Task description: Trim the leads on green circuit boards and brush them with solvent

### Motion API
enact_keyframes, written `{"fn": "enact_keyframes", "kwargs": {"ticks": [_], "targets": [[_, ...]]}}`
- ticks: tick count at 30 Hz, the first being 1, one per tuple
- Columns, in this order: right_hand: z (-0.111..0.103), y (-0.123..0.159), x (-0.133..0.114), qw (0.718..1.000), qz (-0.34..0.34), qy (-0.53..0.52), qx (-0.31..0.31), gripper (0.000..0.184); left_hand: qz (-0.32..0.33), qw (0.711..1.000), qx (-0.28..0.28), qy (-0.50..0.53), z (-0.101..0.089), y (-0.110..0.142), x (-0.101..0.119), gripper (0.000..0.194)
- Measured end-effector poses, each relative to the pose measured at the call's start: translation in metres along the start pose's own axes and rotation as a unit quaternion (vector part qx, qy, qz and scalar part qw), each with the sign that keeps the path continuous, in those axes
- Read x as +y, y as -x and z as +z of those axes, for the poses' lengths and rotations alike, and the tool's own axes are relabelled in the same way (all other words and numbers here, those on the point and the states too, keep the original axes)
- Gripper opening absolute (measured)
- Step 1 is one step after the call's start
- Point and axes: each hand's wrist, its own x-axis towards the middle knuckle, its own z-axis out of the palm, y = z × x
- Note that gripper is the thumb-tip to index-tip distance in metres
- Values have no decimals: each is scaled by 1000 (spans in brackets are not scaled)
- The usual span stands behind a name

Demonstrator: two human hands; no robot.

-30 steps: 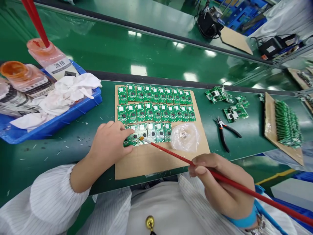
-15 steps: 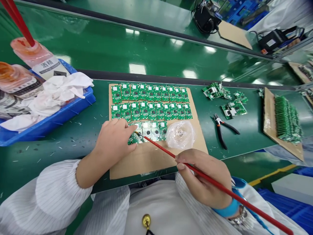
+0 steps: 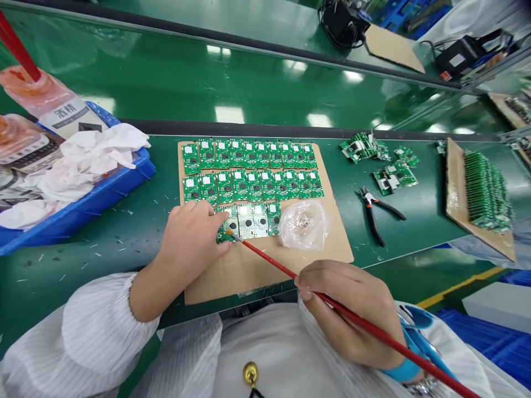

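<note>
In the head view, my right hand (image 3: pixel 348 312) grips the red handle of a thin paintbrush (image 3: pixel 271 258). The brush's bristles touch the lower part of a green circuit board (image 3: pixel 232 221) in the front row. My left hand (image 3: pixel 193 232) holds that board at the row's left end, with thumb and index finger around its edges; its other fingers hide what lies beneath. Several more boards (image 3: pixel 253 185) lie in two full rows behind, all on a cardboard sheet (image 3: pixel 265 271). A clear plastic dish or bag (image 3: pixel 305 225) with small bits inside sits right of the front row.
At left, a blue bin (image 3: pixel 136 177) holds plastic bottles (image 3: pixel 62 105) and crumpled white wipes (image 3: pixel 99 149). To the right lie black-handled cutters (image 3: pixel 373 215) and loose circuit boards (image 3: pixel 394 177). Farther right, boards stand packed upright (image 3: pixel 487 190) on cardboard. A dark rail (image 3: pixel 249 130) runs behind.
The brush tip has moved down the board, towards its lower edge. My right hand has shifted slightly down with it. My left hand stays on the board; the whole view has shifted a little.
</note>
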Motion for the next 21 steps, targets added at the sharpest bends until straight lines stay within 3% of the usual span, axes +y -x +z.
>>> {"fn": "enact_keyframes", "kwargs": {"ticks": [6, 15, 21], "targets": [[-7, 1, -3, 1000, 5, 21, 9, 21, -9, 1000, -11, 4, -1, -1, 2, 38], [-1, 4, 3, 1000, 3, -6, 0, 17, -15, 1000, -21, 2, -2, -1, 3, 38], [-14, 7, 0, 999, 14, 23, 46, 16, -11, 1000, -13, -16, -6, -1, 4, 36]]}}
